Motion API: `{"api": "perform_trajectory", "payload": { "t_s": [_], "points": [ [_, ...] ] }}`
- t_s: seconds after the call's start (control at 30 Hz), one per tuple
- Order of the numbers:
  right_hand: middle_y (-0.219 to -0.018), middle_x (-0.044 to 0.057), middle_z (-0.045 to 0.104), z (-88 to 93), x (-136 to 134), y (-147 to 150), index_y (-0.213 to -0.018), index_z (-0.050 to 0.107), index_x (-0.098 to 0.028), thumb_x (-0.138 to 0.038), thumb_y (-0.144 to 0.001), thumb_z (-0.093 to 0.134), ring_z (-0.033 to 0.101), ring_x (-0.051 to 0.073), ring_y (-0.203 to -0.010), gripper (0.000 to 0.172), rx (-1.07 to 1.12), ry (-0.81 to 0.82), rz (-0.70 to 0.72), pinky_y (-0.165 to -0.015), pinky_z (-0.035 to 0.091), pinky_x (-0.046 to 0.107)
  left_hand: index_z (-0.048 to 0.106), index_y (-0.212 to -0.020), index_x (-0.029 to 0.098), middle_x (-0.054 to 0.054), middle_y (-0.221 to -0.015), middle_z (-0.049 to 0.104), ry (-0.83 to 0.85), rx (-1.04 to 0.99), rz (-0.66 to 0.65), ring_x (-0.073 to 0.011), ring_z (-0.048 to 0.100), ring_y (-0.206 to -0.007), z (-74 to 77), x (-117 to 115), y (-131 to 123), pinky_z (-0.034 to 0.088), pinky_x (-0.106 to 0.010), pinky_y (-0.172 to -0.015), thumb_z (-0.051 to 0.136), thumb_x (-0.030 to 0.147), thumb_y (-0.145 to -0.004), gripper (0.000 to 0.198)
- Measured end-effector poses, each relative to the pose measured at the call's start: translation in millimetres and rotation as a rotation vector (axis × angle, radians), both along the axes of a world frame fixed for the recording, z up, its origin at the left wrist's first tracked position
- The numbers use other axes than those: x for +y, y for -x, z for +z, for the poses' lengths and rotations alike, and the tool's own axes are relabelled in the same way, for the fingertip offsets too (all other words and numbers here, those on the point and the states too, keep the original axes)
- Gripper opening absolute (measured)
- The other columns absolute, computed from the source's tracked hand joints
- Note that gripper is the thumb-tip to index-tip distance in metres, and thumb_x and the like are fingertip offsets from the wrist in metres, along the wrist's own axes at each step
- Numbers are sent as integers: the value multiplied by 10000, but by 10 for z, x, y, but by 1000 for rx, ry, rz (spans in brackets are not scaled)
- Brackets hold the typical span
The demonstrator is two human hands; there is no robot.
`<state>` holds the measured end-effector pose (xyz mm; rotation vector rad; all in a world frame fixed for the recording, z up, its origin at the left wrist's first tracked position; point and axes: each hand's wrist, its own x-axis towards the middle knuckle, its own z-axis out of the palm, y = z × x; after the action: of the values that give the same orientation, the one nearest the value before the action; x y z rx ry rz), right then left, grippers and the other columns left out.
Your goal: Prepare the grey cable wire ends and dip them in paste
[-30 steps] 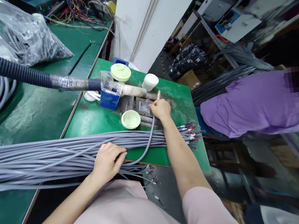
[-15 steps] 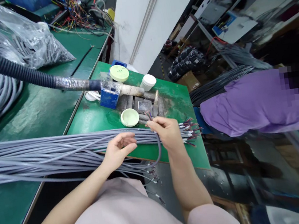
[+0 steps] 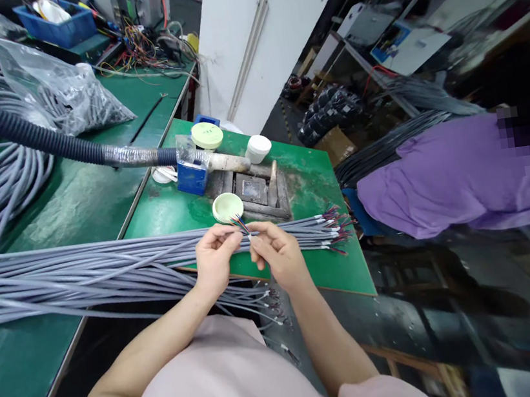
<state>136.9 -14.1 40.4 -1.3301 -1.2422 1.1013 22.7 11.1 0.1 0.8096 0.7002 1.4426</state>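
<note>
My right hand (image 3: 280,258) is closed around a grey cable near its stripped end. Thin coloured wires (image 3: 240,222) fan out from that end, red, blue and dark among them, with a white band just below. My left hand (image 3: 213,260) meets the wires from the other side, thumb and fingertips pinched at them. Right behind the wire tips sits a small pale-green bowl (image 3: 227,208). Under both hands runs a thick bundle of grey cables (image 3: 121,260), whose stripped ends (image 3: 335,231) lie to the right.
A square metal pot (image 3: 251,189) is set behind the bowl, with a hose nozzle (image 3: 228,162) over it. A blue box (image 3: 192,177), a pale-green lid (image 3: 206,136) and a white cup (image 3: 258,148) stand around. A person in a purple top (image 3: 458,179) is at right.
My right hand has moved left and tipped the cable end toward my left hand. My left hand, apart and open before, has come in and closed at the wires.
</note>
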Motion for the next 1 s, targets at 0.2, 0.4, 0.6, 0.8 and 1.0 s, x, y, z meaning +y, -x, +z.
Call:
{"api": "perform_trajectory", "payload": {
  "t_s": [0.2, 0.4, 0.6, 0.8, 1.0],
  "points": [
    [-506, -86, 502, -59, -82, 18, -1181, 511, -258, -418, -803, 599, 361, 72, -367, 420, 201, 14, -57, -360, 281, 192, 722, -828, 229, -15, -769, 637, -255, 175, 45, -130, 581, -706, -65, -74, -27, 473, -279, -675, 738, 256, -714, 119],
    [-534, -80, 528, -30, -111, 25, -1211, 475, -276, -435, -799, 594, 417, 90, -370, 457, 167, 78, -47, -358, 326, 210, 699, -923, 160, -11, -690, 583, -8, -22, -512, -97, 527, -504, -175, -60, -87, 469, -275, -544, 674, 479, -746, 366],
    [-743, 18, 656, 224, -79, -84, -905, 639, -237, -358, -823, 599, 595, 181, -718, 151, -607, -266, -117, -711, 466, 337, 717, -697, 155, -19, -768, 578, 9, 47, -353, -132, 547, -740, -74, -8, -21, 450, -285, -730, 761, 410, -677, 259],
    [-705, 45, 646, 396, 79, 13, -727, 635, -209, -333, -838, 587, 538, 198, -725, 174, -1070, -519, -83, -693, 377, 345, 727, -677, 160, -44, -754, 610, -14, 127, -366, -177, 541, -773, -51, -22, -30, 442, -318, -739, 745, 455, -678, 295],
    [-676, 26, 642, 326, 145, 57, -702, 616, -202, -291, -850, 584, 525, 173, -688, 175, -1125, -599, -107, -659, 346, 328, 732, -677, 152, -39, -717, 608, -22, 144, -353, -175, 536, -763, -105, -1, -10, 432, -311, -746, 735, 459, -686, 307]
  ]
}}
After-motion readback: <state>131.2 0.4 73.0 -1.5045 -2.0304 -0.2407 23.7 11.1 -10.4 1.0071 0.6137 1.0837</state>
